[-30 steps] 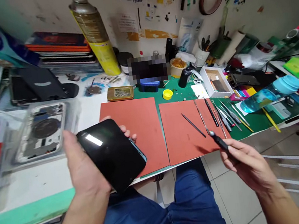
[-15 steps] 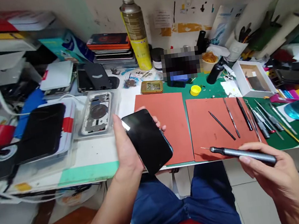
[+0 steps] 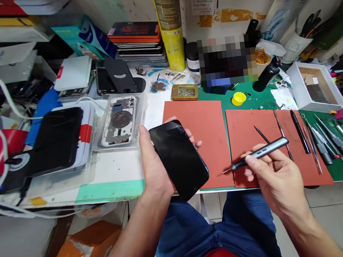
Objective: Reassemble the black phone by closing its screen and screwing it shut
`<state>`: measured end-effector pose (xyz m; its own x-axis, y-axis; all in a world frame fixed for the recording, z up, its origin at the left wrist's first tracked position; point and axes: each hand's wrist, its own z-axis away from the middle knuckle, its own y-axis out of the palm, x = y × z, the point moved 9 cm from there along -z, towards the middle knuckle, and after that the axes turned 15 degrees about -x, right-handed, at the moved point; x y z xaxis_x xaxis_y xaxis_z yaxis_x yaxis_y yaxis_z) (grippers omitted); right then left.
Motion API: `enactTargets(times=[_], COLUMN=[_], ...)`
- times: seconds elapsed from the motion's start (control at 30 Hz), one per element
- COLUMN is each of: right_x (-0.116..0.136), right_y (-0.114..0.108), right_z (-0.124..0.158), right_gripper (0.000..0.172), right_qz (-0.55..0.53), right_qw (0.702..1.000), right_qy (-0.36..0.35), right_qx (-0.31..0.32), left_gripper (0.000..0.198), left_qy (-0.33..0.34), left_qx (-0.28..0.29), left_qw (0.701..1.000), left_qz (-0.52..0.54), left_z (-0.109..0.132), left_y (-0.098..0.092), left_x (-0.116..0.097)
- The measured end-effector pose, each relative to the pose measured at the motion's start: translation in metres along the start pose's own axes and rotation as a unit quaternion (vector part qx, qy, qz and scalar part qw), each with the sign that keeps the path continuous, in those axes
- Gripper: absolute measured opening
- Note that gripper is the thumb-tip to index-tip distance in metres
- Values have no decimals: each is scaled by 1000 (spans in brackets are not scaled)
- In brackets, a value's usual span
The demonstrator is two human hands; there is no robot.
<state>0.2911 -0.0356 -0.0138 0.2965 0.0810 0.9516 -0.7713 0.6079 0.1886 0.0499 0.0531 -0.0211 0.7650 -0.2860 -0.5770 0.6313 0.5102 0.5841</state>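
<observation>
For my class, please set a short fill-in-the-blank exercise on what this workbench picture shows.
1. The black smartphone rests in the person's ___ hand.
2. The precision screwdriver is held in the person's ___ hand, above a red-orange mat.
3. The tall spray can behind the mats has a ___ lower part.

Missing words: left; right; yellow.

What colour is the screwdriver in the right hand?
The precision screwdriver is dark grey with a black front end, best seen in the head view.
</observation>
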Motion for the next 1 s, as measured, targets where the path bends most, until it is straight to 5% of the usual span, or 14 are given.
enactTargets(times=[0.27,1.0], right_x=[-7,-11], right_y=[16,23], right_z=[48,52], right_gripper=[21,20], right_qz=[-12,20], right_qw=[980,970], right_qy=[-195,-236], right_qx=[-24,-46], left_gripper=[74,81], left_qy=[18,27], left_qx=[-15,-25], left_qw=[1000,998], left_qz=[-7,-51], left_z=[5,12], left_y=[3,5], left_x=[-5,-12])
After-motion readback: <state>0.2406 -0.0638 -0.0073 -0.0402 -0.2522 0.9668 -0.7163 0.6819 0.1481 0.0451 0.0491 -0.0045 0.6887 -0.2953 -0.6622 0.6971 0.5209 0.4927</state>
